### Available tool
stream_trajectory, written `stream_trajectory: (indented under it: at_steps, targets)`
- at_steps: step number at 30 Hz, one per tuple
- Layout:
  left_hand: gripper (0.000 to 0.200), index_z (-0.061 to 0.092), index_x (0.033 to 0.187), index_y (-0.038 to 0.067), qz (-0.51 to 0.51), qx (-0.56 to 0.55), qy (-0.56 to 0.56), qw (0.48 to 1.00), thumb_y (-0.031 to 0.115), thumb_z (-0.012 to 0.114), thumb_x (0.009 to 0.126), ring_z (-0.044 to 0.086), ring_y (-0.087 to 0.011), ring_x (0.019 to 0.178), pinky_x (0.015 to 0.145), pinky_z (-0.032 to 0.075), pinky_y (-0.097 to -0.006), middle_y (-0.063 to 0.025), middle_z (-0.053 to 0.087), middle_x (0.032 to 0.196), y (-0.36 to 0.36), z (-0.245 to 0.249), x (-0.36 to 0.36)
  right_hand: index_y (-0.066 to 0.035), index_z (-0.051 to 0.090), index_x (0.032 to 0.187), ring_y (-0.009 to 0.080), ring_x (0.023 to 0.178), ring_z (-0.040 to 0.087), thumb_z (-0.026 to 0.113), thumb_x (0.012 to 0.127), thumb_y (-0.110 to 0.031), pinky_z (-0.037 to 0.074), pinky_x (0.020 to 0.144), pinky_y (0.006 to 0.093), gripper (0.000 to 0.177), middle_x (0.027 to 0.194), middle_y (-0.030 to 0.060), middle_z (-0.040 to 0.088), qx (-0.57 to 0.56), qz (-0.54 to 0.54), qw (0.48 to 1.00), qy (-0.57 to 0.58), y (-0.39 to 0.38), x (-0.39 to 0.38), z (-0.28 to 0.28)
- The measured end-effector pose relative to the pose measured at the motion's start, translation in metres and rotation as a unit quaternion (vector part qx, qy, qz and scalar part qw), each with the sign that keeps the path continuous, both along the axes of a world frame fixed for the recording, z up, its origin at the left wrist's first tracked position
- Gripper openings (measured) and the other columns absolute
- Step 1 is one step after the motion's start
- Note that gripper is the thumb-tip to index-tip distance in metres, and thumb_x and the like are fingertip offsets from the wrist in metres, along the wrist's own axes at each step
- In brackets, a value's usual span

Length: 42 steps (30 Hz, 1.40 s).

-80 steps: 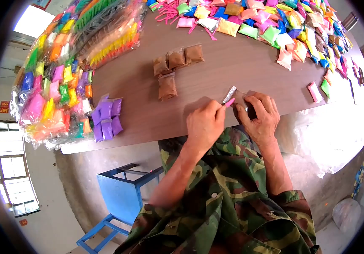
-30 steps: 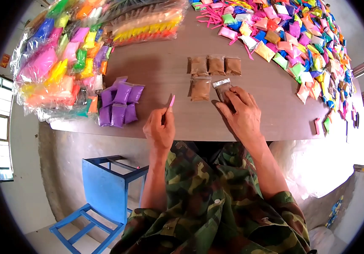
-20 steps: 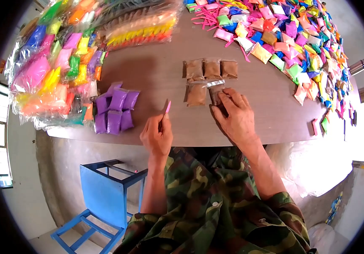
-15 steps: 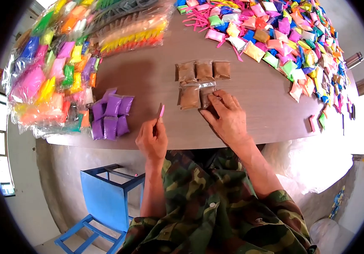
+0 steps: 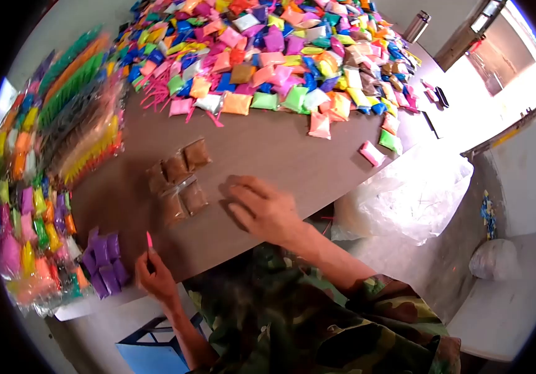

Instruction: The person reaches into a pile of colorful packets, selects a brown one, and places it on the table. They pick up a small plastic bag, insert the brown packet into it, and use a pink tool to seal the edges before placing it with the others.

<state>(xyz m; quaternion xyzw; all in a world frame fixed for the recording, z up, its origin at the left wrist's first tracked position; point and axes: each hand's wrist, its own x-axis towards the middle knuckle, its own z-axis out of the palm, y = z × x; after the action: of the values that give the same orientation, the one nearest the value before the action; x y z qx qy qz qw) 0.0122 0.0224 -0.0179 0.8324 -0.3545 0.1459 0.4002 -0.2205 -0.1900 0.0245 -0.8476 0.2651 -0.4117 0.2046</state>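
My left hand [image 5: 157,278] is closed in a pinch on a thin pink plastic stick [image 5: 149,239], which points upward near the table's front edge. Beside that hand, on its left, lies a group of purple packets [image 5: 107,255]. Several brown packets [image 5: 194,196] in clear film sit on the table in two rows, with a pale strip across the film between the rows. My right hand [image 5: 263,209] is over the table just right of the brown packets, apart from them. Its fingers are stretched out and it holds nothing that I can see.
A large heap of mixed coloured packets [image 5: 272,59] covers the back of the table [image 5: 243,146], with pink sticks [image 5: 159,87] at its left. Bagged coloured packets [image 5: 28,218] line the left side. A white plastic bag [image 5: 405,193] and a blue chair [image 5: 152,358] stand by the front edge.
The view has swung to the right. My right hand has let go of the brown packet at the lower right and moved away rightward. My left hand keeps the pink stick.
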Motion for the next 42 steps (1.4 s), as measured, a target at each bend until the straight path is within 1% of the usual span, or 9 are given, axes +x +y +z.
stream_trajectory:
  at_steps: [9,14,16,21,29,30,33,37,42]
  targets:
    - [0.015,0.070,0.098,0.000,-0.012,0.006,-0.018,1.000,0.014,0.069,0.105,0.064,-0.0215,0.071,0.064,0.051,-0.0351,-0.0105,0.069,0.084,-0.004,0.000,0.002,-0.009,0.079,0.109,0.0343,0.092,0.076,0.075,0.093,-0.023,0.060,0.080,0.0434,0.022,0.110,0.0152,0.076,0.036,-0.354,0.935,0.013,-0.137,-0.164,0.017]
    - [0.017,0.069,0.097,0.000,-0.001,0.025,-0.019,1.000,0.015,0.068,0.105,0.059,-0.0206,0.069,0.063,0.049,-0.0344,-0.0089,0.065,0.081,-0.007,0.001,0.001,-0.005,0.079,0.110,0.0421,0.104,0.072,0.071,0.096,-0.037,0.056,0.091,0.0523,0.035,0.117,0.0218,0.076,0.018,-0.465,0.881,0.083,-0.228,-0.213,0.022]
    - [0.018,0.069,0.096,0.001,0.010,0.036,-0.019,0.999,0.016,0.069,0.105,0.057,-0.0201,0.068,0.062,0.047,-0.0345,-0.0085,0.064,0.080,-0.007,-0.002,0.004,-0.007,0.079,0.120,0.0390,0.103,0.075,0.070,0.097,-0.045,0.057,0.091,0.0491,0.045,0.105,0.0216,0.079,0.006,-0.496,0.856,0.144,-0.255,-0.219,0.016]
    - [0.018,0.069,0.095,0.000,0.017,0.049,-0.028,0.998,0.016,0.069,0.104,0.058,-0.0197,0.067,0.061,0.047,-0.0346,-0.0087,0.064,0.080,-0.007,-0.002,0.004,-0.008,0.078,0.124,0.0377,0.109,0.075,0.074,0.091,-0.050,0.057,0.093,0.0481,0.054,0.111,0.0224,0.079,0.110,-0.483,0.844,0.206,-0.283,-0.215,0.022]
    - [0.019,0.071,0.098,0.000,0.007,0.033,-0.026,0.999,0.018,0.069,0.105,0.060,-0.0200,0.068,0.063,0.050,-0.0330,-0.0101,0.066,0.082,-0.005,-0.006,0.006,-0.009,0.080,0.121,0.0340,0.095,0.077,0.073,0.081,-0.030,0.059,0.087,0.0446,0.046,0.101,0.0187,0.080,0.181,-0.407,0.895,0.005,-0.299,-0.252,0.012]
    - [0.019,0.071,0.098,0.000,0.005,0.032,-0.031,0.999,0.018,0.069,0.105,0.061,-0.0202,0.069,0.063,0.050,-0.0325,-0.0103,0.067,0.082,-0.005,-0.006,0.006,-0.003,0.079,0.118,0.0254,0.085,0.076,0.072,0.083,-0.027,0.058,0.078,0.0378,0.043,0.089,0.0147,0.079,0.181,-0.374,0.908,-0.050,-0.294,-0.256,0.005]
    - [0.018,0.072,0.099,0.000,0.005,0.038,-0.030,0.999,0.018,0.069,0.105,0.062,-0.0205,0.069,0.063,0.050,-0.0322,-0.0105,0.068,0.083,-0.006,-0.005,0.005,0.003,0.074,0.121,0.0122,0.077,0.064,0.073,0.093,-0.021,0.054,0.071,0.0285,0.037,0.095,0.0033,0.072,0.299,-0.308,0.893,-0.136,-0.243,-0.249,0.026]
    - [0.016,0.072,0.100,0.001,-0.003,0.037,-0.032,0.999,0.017,0.071,0.105,0.063,-0.0213,0.070,0.060,0.050,-0.0328,-0.0107,0.069,0.084,-0.004,-0.006,0.007,-0.002,0.073,0.121,0.0078,0.077,0.063,0.068,0.105,-0.021,0.055,0.071,0.0274,0.025,0.096,0.0015,0.070,0.398,-0.176,0.874,-0.216,-0.180,-0.219,0.034]
    - [0.015,0.071,0.097,0.002,0.013,0.040,-0.031,0.999,0.016,0.073,0.102,0.068,-0.0254,0.073,0.061,0.052,-0.0366,-0.0126,0.071,0.085,-0.004,-0.007,0.008,0.002,0.074,0.118,0.0075,0.075,0.063,0.072,0.104,-0.016,0.051,0.070,0.0248,0.024,0.087,0.0001,0.070,0.426,-0.038,0.877,-0.217,-0.109,-0.156,0.020]
